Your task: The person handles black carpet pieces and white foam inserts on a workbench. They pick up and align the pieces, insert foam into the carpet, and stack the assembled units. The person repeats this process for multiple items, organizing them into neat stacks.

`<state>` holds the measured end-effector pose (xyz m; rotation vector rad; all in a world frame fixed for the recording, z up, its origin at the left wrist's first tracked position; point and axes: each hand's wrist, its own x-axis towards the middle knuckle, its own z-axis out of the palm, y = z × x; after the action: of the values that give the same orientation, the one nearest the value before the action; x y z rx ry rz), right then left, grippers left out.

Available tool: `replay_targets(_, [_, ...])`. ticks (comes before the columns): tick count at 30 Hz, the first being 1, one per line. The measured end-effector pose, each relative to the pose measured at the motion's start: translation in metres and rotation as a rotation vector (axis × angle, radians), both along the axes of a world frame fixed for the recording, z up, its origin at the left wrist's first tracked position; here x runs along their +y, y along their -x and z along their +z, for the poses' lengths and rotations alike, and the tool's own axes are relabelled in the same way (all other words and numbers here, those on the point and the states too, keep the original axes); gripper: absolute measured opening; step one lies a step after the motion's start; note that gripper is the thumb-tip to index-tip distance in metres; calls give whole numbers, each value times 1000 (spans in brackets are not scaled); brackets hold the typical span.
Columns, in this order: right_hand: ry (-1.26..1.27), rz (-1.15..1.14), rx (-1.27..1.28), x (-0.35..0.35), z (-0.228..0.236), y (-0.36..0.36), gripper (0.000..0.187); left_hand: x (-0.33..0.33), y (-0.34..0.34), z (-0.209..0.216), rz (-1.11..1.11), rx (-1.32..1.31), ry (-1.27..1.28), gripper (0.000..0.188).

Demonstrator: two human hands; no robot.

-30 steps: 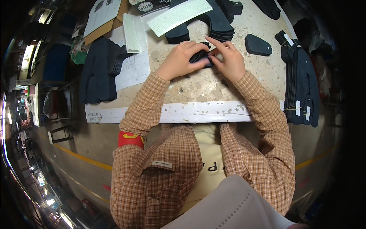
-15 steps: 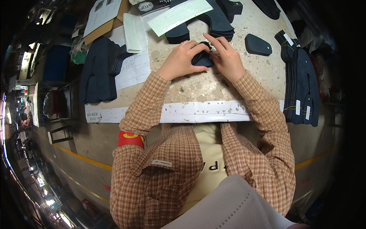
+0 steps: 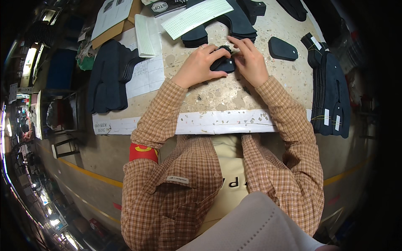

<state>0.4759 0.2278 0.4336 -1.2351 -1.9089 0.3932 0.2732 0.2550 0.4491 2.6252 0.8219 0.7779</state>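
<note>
I am watching both hands closing on a small black oval foam piece [image 3: 223, 64] in the upper middle of the frame on the speckled stone worktop [image 3: 217, 96]. The left hand [image 3: 200, 67] is pinching its left end while the right hand [image 3: 251, 62] is pinching its right, the piece's long axis running between both grips.

bright, even overhead light on the worktable [image 3: 217, 96], sharp centre, dark fisheye-bent rim, faint soft shadows

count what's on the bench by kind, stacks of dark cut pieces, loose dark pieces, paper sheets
Dark stacks: 4, left, top centre, top right, right edge
Loose dark pieces: 2, one between left hand and right hand as held piece, one oval piece
Paper sheets: 3, grid sheet, folded slip, form
Total: 9
</note>
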Motion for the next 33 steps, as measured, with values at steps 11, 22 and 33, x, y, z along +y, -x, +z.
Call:
replay_targets(11, [-11,156,7,0,2,7,88,-1,-1,0,17,12,-28,36])
replay_targets(22, [117,144,249,1,-2,2,81,3,1,-3,-24,-22,-31,34])
replay_targets(33, [71,77,215,6,-9,1,76,-1,-1,0,16,61,40,43])
